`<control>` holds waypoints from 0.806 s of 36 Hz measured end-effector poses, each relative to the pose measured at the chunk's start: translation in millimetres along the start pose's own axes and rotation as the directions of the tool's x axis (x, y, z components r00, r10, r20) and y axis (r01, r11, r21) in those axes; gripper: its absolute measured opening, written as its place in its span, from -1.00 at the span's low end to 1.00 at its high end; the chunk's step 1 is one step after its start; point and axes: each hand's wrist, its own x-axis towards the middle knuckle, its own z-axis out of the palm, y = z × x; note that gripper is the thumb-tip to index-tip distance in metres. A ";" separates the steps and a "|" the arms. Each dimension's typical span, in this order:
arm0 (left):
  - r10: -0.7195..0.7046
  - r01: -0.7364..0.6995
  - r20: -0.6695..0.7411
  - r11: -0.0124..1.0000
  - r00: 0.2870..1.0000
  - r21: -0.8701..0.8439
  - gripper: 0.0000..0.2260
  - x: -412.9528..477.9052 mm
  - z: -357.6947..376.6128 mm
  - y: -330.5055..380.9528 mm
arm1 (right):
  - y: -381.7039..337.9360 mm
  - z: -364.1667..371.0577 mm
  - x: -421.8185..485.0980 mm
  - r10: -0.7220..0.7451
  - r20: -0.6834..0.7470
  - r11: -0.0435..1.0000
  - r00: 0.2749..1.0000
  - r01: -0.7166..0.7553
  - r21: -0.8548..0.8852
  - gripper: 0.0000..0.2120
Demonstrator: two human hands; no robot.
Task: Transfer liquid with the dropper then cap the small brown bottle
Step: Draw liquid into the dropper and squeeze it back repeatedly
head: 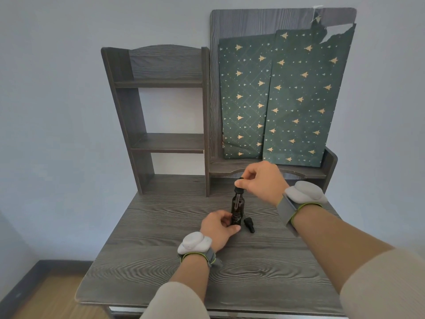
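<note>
Two small brown bottles stand one behind the other on the dark wood-grain desk. My left hand grips the nearer brown bottle around its body. Directly behind it stands the second brown bottle. My right hand pinches the black bulb of a dropper, whose glass tube points down into the rear bottle's neck. A second black dropper cap lies on its side on the desk just right of the nearer bottle.
A dark wooden shelf unit stands at the back of the desk against the wall. Green gift bags with gold trees lean on a lower ledge at the back right. Both wrists wear grey bands. The desk's left edge drops to the floor.
</note>
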 end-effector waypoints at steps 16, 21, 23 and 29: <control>-0.040 0.040 0.025 0.999 0.999 0.022 -0.73 2.2 -2.0 2.8 | 0.8 -11.7 10.7 0.005 -0.191 0.998 0.982 0.006 0.055 -0.84; -0.044 0.044 0.031 0.999 0.999 0.011 -0.73 2.9 -2.6 3.1 | 2.7 -8.6 14.7 0.000 -0.226 0.999 0.974 0.008 0.031 -0.84; -0.042 0.041 0.031 0.999 0.999 0.013 -0.73 2.8 -3.3 3.3 | 4.0 -6.3 14.6 -0.002 -0.199 1.000 0.980 0.006 0.018 -0.85; -0.034 0.033 0.034 0.999 0.999 0.011 -0.72 2.4 -4.5 3.7 | 8.2 2.3 13.7 0.000 -0.091 1.000 0.996 0.000 -0.006 -0.87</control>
